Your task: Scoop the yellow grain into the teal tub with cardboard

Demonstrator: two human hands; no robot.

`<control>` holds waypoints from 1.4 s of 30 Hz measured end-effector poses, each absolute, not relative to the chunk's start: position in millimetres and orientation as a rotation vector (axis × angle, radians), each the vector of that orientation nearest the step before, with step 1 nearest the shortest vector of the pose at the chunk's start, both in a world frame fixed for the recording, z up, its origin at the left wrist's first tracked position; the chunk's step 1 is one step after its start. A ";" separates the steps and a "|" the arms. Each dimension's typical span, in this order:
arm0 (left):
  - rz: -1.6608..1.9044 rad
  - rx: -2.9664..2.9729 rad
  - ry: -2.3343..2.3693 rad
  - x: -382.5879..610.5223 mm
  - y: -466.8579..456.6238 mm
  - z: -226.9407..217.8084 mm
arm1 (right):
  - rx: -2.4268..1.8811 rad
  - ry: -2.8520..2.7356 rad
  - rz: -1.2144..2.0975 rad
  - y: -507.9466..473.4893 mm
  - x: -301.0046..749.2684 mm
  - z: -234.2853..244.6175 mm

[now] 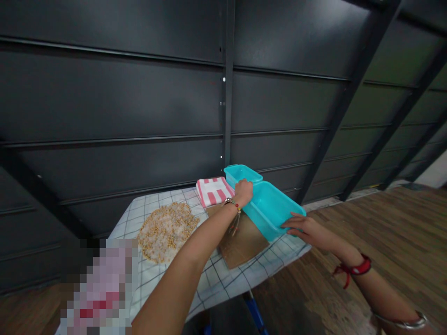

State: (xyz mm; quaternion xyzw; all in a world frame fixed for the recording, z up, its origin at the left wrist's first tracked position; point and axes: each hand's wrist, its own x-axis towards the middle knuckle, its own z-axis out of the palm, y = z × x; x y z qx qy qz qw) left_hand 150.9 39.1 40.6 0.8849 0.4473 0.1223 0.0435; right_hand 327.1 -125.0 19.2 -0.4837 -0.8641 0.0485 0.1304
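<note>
A turquoise plastic tub (pixel 267 204) sits at the right side of a small table, partly on a brown board (pixel 242 239). My left hand (pixel 243 190) is closed over the tub's far left rim. At the tub's near right corner, my right hand (pixel 302 227) has its fingers pressed against the outer wall. A second, smaller turquoise tub (pixel 240 173) stands just behind the first. A heap of pale yellow grains (pixel 166 229) lies on the checked tablecloth (pixel 216 279) to the left.
A folded red-and-white striped cloth (pixel 213 190) lies behind the board. A dark panelled metal wall (pixel 139 102) rises right behind the table. Wooden floor (pixel 384 232) stretches to the right. A blurred patch (pixel 101 288) covers the near left corner.
</note>
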 end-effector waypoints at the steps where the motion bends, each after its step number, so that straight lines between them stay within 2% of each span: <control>1: 0.378 2.715 1.375 148.3 38.0 44.2 | -1.392 -2.515 0.144 -125.7 327.4 20.4; 9: 0.566 2.801 1.475 92.5 6.9 89.8 | -1.281 -2.541 0.131 -134.0 323.8 50.2; 15: 0.687 2.746 1.705 9.6 -37.6 108.0 | -0.997 -2.601 0.059 -120.4 287.9 68.6; 26: 0.695 2.484 2.009 -120.4 -118.6 57.3 | -0.544 -2.881 0.316 -83.6 183.6 76.7; 35: 0.564 2.260 2.178 -129.8 -166.5 28.2 | -0.370 -2.924 0.613 -83.0 170.0 58.2; 39: 0.482 2.199 2.211 -125.1 -165.4 16.2 | -0.382 -2.953 0.678 -74.2 171.5 49.3; 42: 0.561 2.247 2.150 -128.5 -162.6 3.7 | -0.523 -2.879 0.690 -70.9 174.2 45.9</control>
